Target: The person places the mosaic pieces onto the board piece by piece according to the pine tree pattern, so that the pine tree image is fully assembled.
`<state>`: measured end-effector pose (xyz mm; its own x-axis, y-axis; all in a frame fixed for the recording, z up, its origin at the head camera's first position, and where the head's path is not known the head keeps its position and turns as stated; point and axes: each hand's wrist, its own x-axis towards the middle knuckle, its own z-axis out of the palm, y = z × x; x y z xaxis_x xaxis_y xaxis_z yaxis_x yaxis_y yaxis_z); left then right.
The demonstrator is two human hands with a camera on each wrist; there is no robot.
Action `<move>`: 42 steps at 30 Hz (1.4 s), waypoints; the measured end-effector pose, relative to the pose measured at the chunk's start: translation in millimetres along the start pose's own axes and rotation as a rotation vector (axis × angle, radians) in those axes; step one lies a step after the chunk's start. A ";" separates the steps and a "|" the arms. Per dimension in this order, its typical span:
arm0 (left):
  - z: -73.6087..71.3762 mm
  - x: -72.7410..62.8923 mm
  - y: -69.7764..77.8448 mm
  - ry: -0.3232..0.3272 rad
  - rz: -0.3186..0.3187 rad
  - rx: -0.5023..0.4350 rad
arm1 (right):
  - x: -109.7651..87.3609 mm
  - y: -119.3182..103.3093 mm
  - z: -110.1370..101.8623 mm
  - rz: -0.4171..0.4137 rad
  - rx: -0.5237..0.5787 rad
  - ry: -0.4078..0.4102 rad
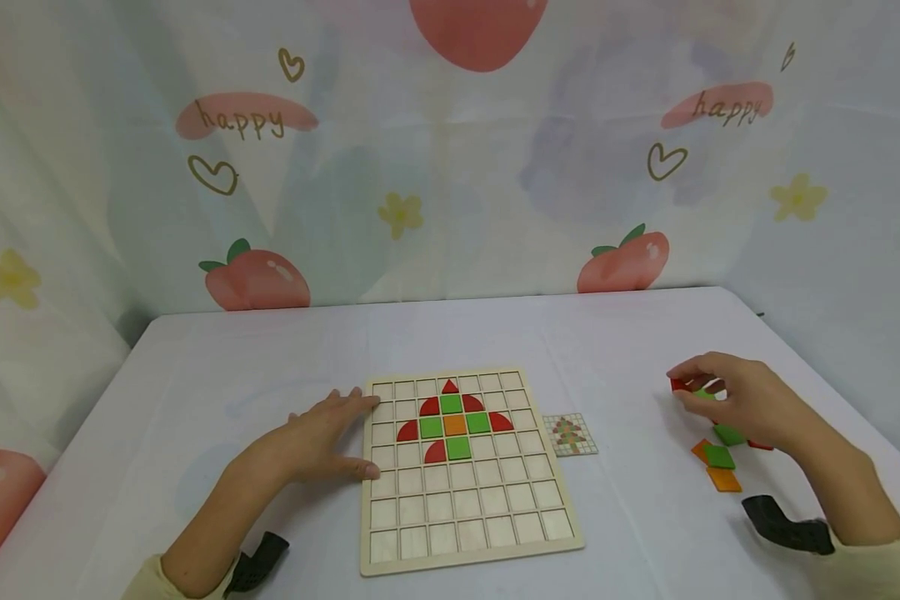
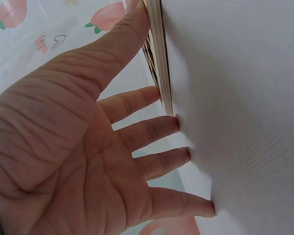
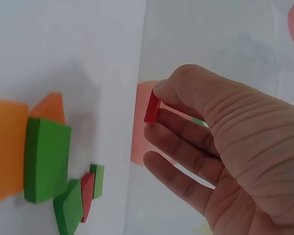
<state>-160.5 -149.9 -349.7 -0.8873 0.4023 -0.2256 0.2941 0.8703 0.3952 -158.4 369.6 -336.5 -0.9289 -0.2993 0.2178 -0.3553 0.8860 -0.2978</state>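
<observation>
Between thumb and fingertips, my right hand (image 1: 750, 398) pinches a small red tile (image 3: 152, 106), held above the table at the right. Just below it lie loose tiles, among them a green tile (image 1: 719, 456) and an orange tile (image 1: 723, 480). My left hand (image 1: 318, 437) rests at the left edge of a wooden grid board (image 1: 472, 560), fingers spread, thumb and fingertips touching its rim. On the board, green squares, an orange square (image 1: 454, 425), red quarter-rounds and a red triangle (image 1: 450, 387) form a tree-like figure.
A small pattern card (image 1: 570, 435) showing a tree figure lies against the board's right side. White cloth covers the table (image 1: 255, 358). Behind it hangs a printed curtain (image 1: 450, 167). Black straps (image 1: 787, 525) show near both wrists.
</observation>
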 end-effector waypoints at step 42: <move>0.8 1.3 0.1 -0.006 -0.030 0.002 | 28.0 -125.1 55.7 -0.347 0.118 -0.129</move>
<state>-161.4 -149.1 -350.6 -0.8935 0.3777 -0.2428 0.2682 0.8826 0.3861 -145.7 230.6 -345.0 -0.7541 -0.6230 0.2079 -0.6534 0.6797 -0.3332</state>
